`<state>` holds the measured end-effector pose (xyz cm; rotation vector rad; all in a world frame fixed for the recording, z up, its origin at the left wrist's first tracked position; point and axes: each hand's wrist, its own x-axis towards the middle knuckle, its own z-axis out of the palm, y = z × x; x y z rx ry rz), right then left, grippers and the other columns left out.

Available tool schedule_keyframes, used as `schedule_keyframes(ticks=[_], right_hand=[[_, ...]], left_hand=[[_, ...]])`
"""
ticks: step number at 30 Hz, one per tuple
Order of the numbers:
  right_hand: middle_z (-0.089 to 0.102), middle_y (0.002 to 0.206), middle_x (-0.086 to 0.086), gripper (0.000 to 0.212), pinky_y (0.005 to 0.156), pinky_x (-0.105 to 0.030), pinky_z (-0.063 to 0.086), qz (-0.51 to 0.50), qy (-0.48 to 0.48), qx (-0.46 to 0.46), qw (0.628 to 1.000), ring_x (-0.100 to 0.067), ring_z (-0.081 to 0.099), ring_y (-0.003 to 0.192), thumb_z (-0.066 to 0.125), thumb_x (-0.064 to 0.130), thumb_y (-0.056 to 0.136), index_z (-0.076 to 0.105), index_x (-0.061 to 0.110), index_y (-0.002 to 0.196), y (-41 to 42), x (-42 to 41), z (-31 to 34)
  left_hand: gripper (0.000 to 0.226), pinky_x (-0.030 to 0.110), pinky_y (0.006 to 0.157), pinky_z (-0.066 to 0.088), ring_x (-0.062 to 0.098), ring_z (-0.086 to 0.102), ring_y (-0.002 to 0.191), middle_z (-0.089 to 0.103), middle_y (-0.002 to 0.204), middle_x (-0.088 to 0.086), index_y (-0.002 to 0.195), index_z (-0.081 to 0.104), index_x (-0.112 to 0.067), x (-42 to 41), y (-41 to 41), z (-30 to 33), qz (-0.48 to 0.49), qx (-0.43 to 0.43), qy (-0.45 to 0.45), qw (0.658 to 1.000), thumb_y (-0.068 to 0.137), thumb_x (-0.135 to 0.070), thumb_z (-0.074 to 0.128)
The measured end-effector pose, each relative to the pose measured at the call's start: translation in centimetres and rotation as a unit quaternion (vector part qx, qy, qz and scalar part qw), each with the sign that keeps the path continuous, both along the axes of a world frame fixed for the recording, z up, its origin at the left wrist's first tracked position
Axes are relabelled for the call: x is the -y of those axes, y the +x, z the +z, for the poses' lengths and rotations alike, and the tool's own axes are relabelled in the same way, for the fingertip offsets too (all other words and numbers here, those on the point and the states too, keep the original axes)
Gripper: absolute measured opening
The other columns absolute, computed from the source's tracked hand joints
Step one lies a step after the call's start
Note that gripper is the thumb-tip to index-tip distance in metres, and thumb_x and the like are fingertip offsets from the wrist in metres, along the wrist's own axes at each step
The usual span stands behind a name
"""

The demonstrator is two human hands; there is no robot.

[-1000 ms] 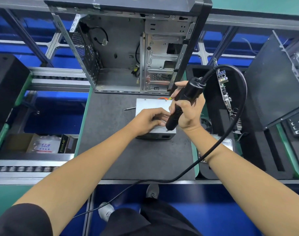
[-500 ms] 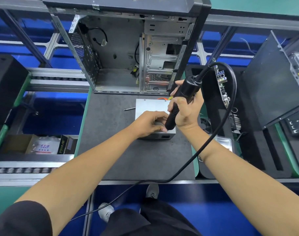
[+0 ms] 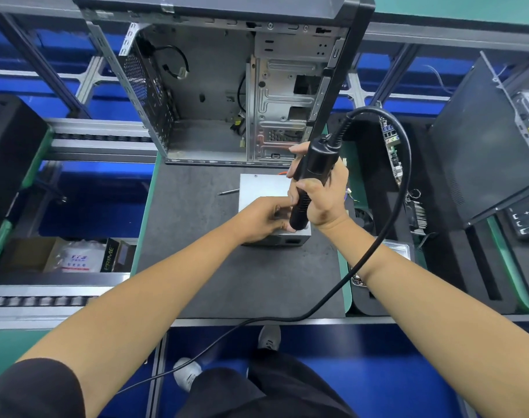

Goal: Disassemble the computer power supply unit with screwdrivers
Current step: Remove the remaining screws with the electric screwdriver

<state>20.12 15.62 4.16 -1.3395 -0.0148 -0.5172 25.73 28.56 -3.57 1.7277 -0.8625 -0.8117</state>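
A dark grey mat [image 3: 197, 267] covers the green-edged bench, with blue floor seen below. At far left, a shelf under the bench holds a box [image 3: 115, 254] marked PRIME beside a white packet [image 3: 76, 259]. Behind the mat an open, emptied case [image 3: 227, 86] is stood upright. A loose bit [image 3: 228, 192] is laid on the mat just left of the PSU [image 3: 261, 185], which is set near the mat's middle. The PSU's near top edge is held by the left hand [image 3: 257, 218], its fingers curled over it. A black corded driver [image 3: 310, 182] is gripped upright in the right hand [image 3: 320, 197], its tip lowered to the PSU's near right corner. Further right, a motherboard [image 3: 393, 152] is slotted in a black foam tray [image 3: 438, 236].
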Motion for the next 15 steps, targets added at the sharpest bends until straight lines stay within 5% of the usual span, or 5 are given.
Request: schedule_keyframes(ticks=[4,7,10,15], right_hand=[[0.061,0.072,-0.002,0.038,0.053,-0.035,0.048,-0.092,-0.032,0.019,0.995,-0.028,0.053,0.051,0.062,0.006,0.072,0.056,0.002,0.109,-0.3,-0.7,-0.3],[0.055,0.076,-0.02,0.036,0.057,-0.05,0.045,-0.124,-0.03,0.023,0.992,-0.033,0.053,0.058,0.065,0.008,0.073,0.058,0.019,0.107,-0.7,-1.3,-0.5],[0.054,0.076,-0.023,0.041,0.056,-0.041,0.047,-0.145,0.005,0.017,0.989,-0.028,0.052,0.052,0.063,0.009,0.072,0.055,0.005,0.113,-0.7,-1.0,-0.3],[0.059,0.077,-0.01,0.05,0.047,-0.029,0.043,-0.103,0.037,0.031,0.994,-0.025,0.047,0.039,0.057,0.007,0.07,0.051,-0.003,0.118,-0.9,-0.3,0.0]], left_hand=[[0.057,0.032,0.087,0.06,0.018,0.071,0.1,0.073,0.105,0.006,0.109,0.064,-0.042,-0.1,-0.2,0.3,0.014,-0.03,-0.007,0.999,0.084,0.009,0.069],[0.061,0.031,0.086,0.058,0.014,0.068,0.103,0.07,0.106,-0.003,0.114,0.061,-0.041,-0.1,0.0,0.4,0.007,-0.002,0.001,1.0,0.082,0.009,0.07],[0.062,0.039,0.089,0.06,0.017,0.068,0.105,0.068,0.112,-0.002,0.129,0.06,-0.028,-0.1,0.0,0.4,0.005,-0.019,-0.007,1.0,0.084,0.014,0.064],[0.058,0.023,0.088,0.056,0.01,0.069,0.103,0.073,0.103,-0.011,0.111,0.065,-0.036,-0.2,-0.1,0.3,0.018,0.001,-0.011,1.0,0.081,0.013,0.073]])
